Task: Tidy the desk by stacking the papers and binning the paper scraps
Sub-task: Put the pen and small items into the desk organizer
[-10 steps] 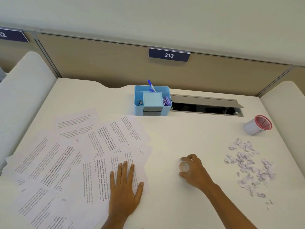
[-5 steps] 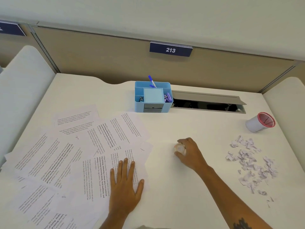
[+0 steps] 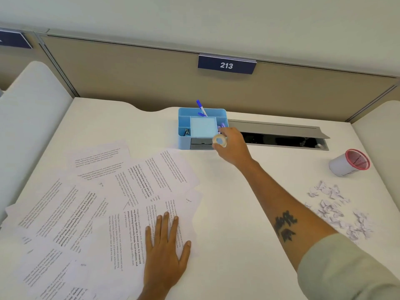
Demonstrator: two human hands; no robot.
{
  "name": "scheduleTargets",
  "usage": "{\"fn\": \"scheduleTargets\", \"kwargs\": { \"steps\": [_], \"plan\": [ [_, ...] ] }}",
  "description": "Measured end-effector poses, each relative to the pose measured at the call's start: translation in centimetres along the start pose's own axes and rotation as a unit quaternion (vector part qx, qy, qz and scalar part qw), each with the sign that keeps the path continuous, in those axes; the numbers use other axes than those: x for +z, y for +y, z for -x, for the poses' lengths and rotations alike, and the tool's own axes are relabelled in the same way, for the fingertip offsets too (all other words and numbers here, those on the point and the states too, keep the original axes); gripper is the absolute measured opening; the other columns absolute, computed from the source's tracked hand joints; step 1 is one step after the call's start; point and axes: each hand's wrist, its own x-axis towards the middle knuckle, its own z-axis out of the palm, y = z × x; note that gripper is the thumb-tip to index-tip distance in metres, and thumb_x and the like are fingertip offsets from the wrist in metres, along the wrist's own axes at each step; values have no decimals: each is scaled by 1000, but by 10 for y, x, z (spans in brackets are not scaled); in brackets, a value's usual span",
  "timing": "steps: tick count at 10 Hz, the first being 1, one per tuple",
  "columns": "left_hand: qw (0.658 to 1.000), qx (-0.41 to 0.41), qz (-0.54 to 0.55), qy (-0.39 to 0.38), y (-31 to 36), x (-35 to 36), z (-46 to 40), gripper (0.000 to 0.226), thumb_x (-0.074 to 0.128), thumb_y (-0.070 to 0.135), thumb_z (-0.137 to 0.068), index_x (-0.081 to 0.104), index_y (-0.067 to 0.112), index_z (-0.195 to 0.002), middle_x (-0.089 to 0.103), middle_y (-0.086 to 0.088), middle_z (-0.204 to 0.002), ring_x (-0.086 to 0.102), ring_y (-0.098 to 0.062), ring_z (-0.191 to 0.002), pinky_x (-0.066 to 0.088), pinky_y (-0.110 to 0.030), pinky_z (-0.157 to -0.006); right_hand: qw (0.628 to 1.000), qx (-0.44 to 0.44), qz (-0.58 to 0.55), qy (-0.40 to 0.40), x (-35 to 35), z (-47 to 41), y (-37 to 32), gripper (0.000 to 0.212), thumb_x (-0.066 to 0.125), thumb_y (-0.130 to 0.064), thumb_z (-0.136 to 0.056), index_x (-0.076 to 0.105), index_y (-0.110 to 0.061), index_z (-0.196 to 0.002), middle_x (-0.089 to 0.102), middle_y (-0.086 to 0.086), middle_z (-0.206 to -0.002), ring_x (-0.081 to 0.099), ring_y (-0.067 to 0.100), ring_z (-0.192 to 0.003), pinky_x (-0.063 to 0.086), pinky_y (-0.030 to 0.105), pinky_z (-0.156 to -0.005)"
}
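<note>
Several printed papers [image 3: 91,204] lie fanned and overlapping across the left half of the white desk. My left hand [image 3: 165,254] rests flat on the nearest sheet, fingers spread. My right hand [image 3: 232,148] reaches far forward and holds a small roll of clear tape [image 3: 220,141] at the front right corner of the blue desk organiser [image 3: 202,128]. A loose heap of torn paper scraps [image 3: 337,211] covers the right side of the desk. A small white bin with a red mesh rim [image 3: 348,163] lies tipped on its side beyond the scraps.
A blue pen [image 3: 201,107] stands in the organiser's back slot. An open grey cable tray [image 3: 279,135] runs along the back of the desk. A beige partition with a "213" plate [image 3: 226,65] rises behind. White side panels flank the desk.
My right hand has lifted the tape roll from mid-desk and carried it forward to the organiser. My left hand has stayed flat on the papers.
</note>
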Motion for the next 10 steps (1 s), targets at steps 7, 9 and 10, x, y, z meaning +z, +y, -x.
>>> {"fn": "scheduleTargets", "kwargs": {
  "steps": [7, 9, 10],
  "plan": [
    [1000, -9, -1, -16, -1, 2, -2, 85, 45, 63, -101, 18, 22, -170, 5, -4, -179, 6, -26, -166, 18, -63, -129, 994, 17, 107, -26, 25, -66, -27, 61, 81, -34, -89, 58, -11, -140, 58, 11, -135, 50, 31, -129, 53, 45, -98],
    [1000, -9, -3, -14, -1, 2, -2, 85, 46, 63, -100, 18, 21, -170, 6, -4, -179, 6, -26, -166, 19, -63, -129, 993, 21, 114, -17, 22, -61, -27, 60, 80, -35, -91, 57, -13, -142, 55, 10, -139, 47, 30, -132, 50, 43, -97],
    [1000, -7, -5, -11, -1, 3, -1, 85, 45, 63, -101, 17, 21, -170, 4, -4, -179, 4, -26, -166, 17, -62, -130, 992, 4, 125, 6, 20, -46, -24, 61, 80, -34, -89, 57, -14, -142, 54, 10, -140, 48, 32, -130, 51, 44, -94]
  ]
}}
